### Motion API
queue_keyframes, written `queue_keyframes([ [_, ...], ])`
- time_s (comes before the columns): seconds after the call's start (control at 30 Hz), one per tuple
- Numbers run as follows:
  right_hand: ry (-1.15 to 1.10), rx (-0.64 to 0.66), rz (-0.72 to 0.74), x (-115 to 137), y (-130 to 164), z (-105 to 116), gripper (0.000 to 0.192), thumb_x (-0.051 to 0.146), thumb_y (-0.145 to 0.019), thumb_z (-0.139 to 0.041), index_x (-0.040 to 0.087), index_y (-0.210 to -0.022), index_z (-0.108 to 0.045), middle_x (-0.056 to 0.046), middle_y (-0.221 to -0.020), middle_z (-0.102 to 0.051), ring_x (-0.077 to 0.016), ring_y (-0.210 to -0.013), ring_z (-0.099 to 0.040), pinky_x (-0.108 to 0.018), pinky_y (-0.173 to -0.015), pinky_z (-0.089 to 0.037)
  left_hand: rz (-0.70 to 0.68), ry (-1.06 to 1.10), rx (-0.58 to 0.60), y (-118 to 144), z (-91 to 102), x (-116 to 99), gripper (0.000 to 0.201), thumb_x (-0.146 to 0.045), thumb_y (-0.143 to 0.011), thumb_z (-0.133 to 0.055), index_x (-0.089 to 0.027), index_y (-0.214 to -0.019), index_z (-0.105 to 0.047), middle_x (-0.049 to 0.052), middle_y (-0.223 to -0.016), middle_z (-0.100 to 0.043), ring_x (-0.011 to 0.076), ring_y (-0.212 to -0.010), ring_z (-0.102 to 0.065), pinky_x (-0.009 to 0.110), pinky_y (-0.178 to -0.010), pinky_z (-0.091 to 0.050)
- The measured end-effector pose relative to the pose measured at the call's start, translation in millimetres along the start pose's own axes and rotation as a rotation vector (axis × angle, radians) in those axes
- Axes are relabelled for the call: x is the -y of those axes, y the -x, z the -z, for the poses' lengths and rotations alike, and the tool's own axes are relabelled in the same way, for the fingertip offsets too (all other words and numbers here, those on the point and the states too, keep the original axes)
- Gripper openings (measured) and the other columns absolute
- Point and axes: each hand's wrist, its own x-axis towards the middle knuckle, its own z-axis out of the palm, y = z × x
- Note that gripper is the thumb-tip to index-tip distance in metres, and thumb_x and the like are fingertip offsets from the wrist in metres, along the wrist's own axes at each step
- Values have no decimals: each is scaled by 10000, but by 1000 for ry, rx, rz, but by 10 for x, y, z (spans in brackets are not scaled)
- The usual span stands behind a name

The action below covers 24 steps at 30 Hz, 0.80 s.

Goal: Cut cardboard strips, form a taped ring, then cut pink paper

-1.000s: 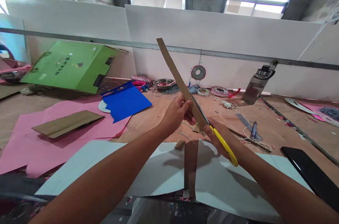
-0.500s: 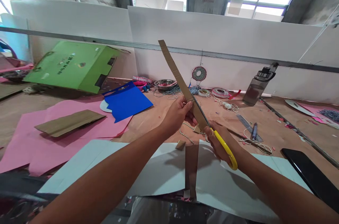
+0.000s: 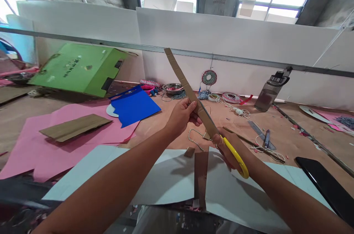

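While left hand (image 3: 181, 117) fingers pinch the long brown cardboard strip (image 3: 188, 92) mid-length | right hand (image 3: 232, 149) grips yellow-handled scissors (image 3: 233, 152) | strip looks light, stiff, bendable.

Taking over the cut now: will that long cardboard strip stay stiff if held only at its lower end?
Probably mostly stiff: the cardboard strip rises well above the left hand with only a slight bend. It looks light, pinched in the fingers. Its crosswise creases may fold if pushed. The right hand holds the scissors.

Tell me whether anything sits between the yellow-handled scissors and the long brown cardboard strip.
Nothing visible does. The left hand pinches the long brown cardboard strip, and the yellow-handled scissors in the right hand lie directly along it.
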Motion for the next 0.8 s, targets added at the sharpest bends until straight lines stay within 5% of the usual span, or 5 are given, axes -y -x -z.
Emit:
queue_keyframes([
  [0.2,56,25,31,33,5,78,559,691,-903,-238,197,-872,-499,-28,-655,-574,-148,-536,-496,-270,-481,-374,22,24,48,55,-98,31,302,-437,-826,-625,-185,-848,-461,-3,-613,-641,122,-417,-597,204,-392,-480],
  [0.8,59,-74,30,-2,13,-40,563,718,-879,-263,204,-771,-468,-13,-669,-513,-131,-553,-406,-269,-494,-326,29,51,67,37,-36,11,302,-438,-818,-639,-176,-844,-492,-4,-596,-624,128,-435,-601,204,-396,-469],
])
